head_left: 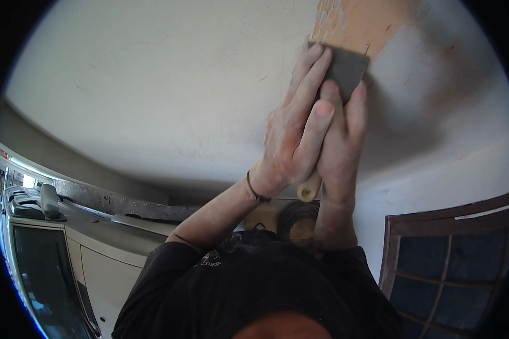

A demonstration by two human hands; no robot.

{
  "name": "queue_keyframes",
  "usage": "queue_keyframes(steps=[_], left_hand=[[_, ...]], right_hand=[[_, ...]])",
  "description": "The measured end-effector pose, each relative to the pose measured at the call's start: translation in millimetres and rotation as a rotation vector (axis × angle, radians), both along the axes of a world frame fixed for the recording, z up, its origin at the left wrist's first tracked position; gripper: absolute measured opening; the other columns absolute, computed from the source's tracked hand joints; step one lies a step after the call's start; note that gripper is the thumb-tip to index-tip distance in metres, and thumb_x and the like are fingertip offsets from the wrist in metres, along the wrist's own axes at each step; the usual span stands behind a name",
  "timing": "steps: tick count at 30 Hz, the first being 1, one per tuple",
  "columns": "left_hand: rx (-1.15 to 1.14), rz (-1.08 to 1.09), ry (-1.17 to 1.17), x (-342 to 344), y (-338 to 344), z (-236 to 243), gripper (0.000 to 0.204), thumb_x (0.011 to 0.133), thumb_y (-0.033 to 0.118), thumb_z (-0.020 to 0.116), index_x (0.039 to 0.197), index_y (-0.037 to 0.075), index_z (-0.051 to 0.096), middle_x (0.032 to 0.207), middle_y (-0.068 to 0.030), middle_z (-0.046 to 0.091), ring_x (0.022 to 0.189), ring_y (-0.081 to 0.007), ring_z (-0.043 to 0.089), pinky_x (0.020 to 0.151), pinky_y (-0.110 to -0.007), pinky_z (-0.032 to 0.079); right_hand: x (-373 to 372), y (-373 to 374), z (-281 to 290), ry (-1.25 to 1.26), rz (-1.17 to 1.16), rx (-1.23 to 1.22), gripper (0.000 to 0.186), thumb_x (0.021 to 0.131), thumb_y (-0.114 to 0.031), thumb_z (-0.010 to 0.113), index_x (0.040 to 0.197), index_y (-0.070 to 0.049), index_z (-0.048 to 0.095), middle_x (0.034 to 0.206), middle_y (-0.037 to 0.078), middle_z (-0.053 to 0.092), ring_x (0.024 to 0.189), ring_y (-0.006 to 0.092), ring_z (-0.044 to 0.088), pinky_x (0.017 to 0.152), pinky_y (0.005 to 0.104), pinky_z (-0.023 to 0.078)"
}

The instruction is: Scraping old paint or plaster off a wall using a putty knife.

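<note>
Both hands are on a scraper point(345, 70) pressed flat against the ceiling point(152, 85) in the upper middle of the frame. The left hand point(294, 130) lies over the right hand point(339, 141): its fingers reach up along the back of the dark metal blade, while the right hand's grip is closed round the pale wooden handle, whose butt end point(308, 189) pokes out below the wrists. So both grips are clamped on the one tool.

The step in hand looks like scraping the white coat off the ceiling. Directly above the blade's edge is a bare orange patch point(367, 22), with white paint all around it.

The scraper's long axis runs from the handle butt near the centre of the frame up and slightly right to the blade, which points toward the top edge, into the orange patch.

My judgement: the next move calls for a firm push along that axis, blade kept at a low angle so it lifts paint rather than gouging the surface. A window frame point(447, 254) sits at the lower right, a cabinet point(96, 254) at the lower left.
</note>
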State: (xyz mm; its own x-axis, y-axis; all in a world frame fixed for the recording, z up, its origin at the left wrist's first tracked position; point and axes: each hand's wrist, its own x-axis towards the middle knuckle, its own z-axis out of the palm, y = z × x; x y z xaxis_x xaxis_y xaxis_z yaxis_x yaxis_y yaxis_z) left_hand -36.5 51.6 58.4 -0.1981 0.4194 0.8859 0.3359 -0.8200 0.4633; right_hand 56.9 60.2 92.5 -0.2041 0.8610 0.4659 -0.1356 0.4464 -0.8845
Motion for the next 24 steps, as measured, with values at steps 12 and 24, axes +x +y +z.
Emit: queue_keyframes(steps=[12,24], left_hand=[[-0.068,0.043,0.047,-2.5,-7.5,-12.5,0.057,0.103,0.026,0.046,0.149,-0.007,0.038,0.154,-0.0328,0.034,0.140,-0.0474,0.040,0.110,-0.045,0.042],[-0.079,-0.029,0.020,-2.0,0.0,9.5,0.060,0.104,0.029,0.037,0.149,-0.011,0.035,0.155,-0.0332,0.031,0.143,-0.0473,0.035,0.114,-0.045,0.035]], right_hand=[[-4.5,-1.1,-21.0,0.071,-0.028,0.055,0.038,0.107,-0.025,0.050,0.130,0.004,0.044,0.116,0.017,0.060,0.102,0.0205,0.056,0.088,0.0354,0.049],[-0.9,1.1,-1.4,0.061,0.005,0.033,0.040,0.106,-0.026,0.051,0.131,0.005,0.043,0.119,0.018,0.058,0.105,0.0223,0.056,0.090,0.0361,0.049]])
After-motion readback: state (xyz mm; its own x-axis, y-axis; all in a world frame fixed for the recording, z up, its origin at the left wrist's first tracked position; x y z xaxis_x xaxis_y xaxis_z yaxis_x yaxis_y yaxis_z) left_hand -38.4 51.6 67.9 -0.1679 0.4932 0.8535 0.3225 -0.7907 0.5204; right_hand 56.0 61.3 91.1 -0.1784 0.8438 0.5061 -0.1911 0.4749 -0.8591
